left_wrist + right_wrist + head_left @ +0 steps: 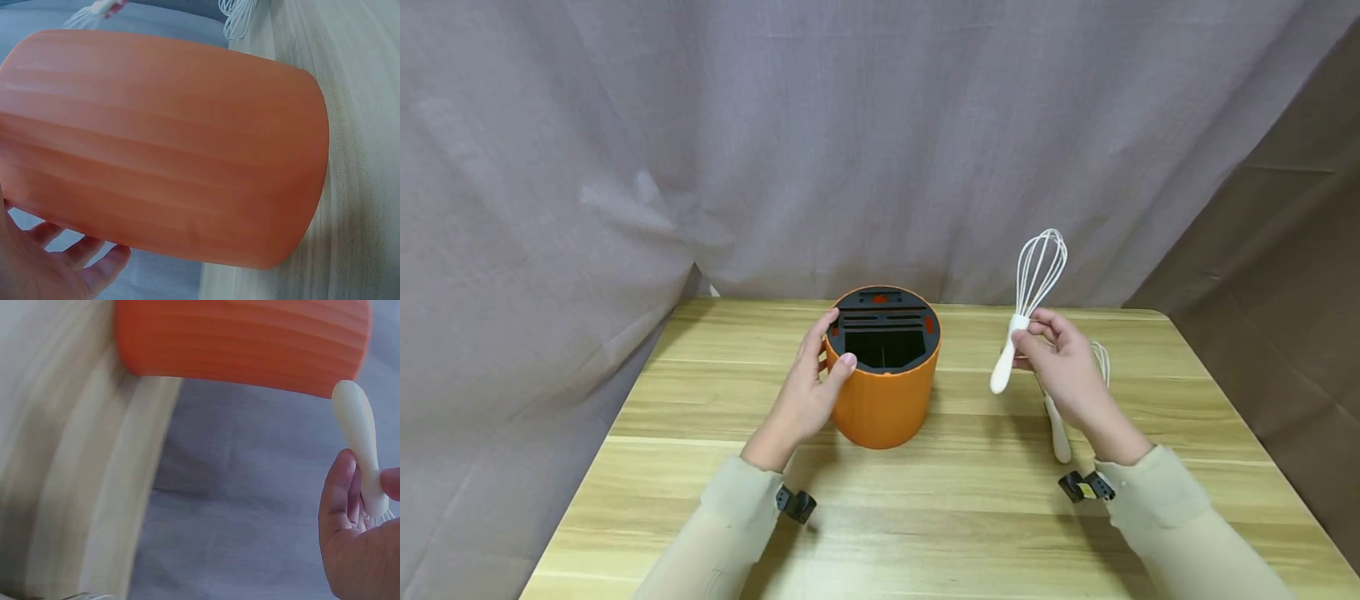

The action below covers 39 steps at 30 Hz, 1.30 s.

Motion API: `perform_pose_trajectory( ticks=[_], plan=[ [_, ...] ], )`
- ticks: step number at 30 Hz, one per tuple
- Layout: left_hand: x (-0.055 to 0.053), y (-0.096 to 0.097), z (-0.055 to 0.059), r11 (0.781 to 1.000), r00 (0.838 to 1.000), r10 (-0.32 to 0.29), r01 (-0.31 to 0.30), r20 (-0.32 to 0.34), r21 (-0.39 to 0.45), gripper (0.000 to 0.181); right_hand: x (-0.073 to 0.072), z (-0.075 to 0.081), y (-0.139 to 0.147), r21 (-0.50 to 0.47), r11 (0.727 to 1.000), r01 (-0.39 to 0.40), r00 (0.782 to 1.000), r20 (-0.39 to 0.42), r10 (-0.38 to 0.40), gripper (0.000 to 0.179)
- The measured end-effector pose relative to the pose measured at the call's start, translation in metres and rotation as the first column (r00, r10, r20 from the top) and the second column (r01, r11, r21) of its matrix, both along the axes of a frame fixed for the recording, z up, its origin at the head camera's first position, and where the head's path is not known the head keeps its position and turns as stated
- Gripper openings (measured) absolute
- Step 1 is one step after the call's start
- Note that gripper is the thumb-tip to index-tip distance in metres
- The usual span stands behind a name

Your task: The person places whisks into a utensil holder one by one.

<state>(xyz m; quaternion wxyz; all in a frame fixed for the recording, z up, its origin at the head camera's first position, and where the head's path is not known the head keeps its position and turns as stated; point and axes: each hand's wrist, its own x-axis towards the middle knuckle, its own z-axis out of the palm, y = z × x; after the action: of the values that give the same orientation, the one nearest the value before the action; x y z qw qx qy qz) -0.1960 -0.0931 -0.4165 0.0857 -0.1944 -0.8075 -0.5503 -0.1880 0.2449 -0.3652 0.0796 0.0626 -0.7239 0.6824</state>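
Observation:
An orange utensil holder (883,408) with a black slotted lid stands upright on the table. My left hand (801,396) grips its left side near the rim, the thumb at the front edge. In the left wrist view, the holder (162,144) fills most of the picture, with fingers (81,253) along one side. A white whisk (1004,367) is raised to the right of the holder, wires up and handle down. My right hand (1067,371) pinches it near the top of the handle, also seen in the right wrist view on the whisk (357,419).
A second white whisk (1059,433) lies on the wooden table (925,517) beneath my right hand, partly hidden by it. Grey curtain cloth (865,150) hangs behind the table, and a brown cloth (1285,250) is at the right.

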Motion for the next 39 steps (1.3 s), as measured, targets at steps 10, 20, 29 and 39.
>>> perform_pose_trajectory(
  ticks=[10,20,29,39],
  plan=[
    [0.002,0.002,0.001,1.000,1.000,-0.007,0.007,0.000,0.008,0.063,0.000,0.025,-0.015,-0.227,0.971,-0.079,0.991,-0.125,0.051,0.027],
    [0.003,-0.001,0.005,1.000,1.000,0.000,-0.001,0.015,0.009,0.062,0.001,0.034,-0.051,-0.380,0.925,-0.024,0.983,-0.177,-0.047,0.024],
    [0.003,0.000,0.006,0.999,0.999,-0.026,0.025,0.039,0.032,0.063,0.002,0.024,-0.088,-0.406,0.909,-0.093,0.955,-0.296,-0.035,0.028],
    [0.021,0.005,0.033,0.998,0.998,-0.053,0.052,0.027,0.047,0.062,-0.001,0.020,-0.111,-0.270,0.946,-0.179,0.929,-0.362,0.073,0.033]
  ],
)
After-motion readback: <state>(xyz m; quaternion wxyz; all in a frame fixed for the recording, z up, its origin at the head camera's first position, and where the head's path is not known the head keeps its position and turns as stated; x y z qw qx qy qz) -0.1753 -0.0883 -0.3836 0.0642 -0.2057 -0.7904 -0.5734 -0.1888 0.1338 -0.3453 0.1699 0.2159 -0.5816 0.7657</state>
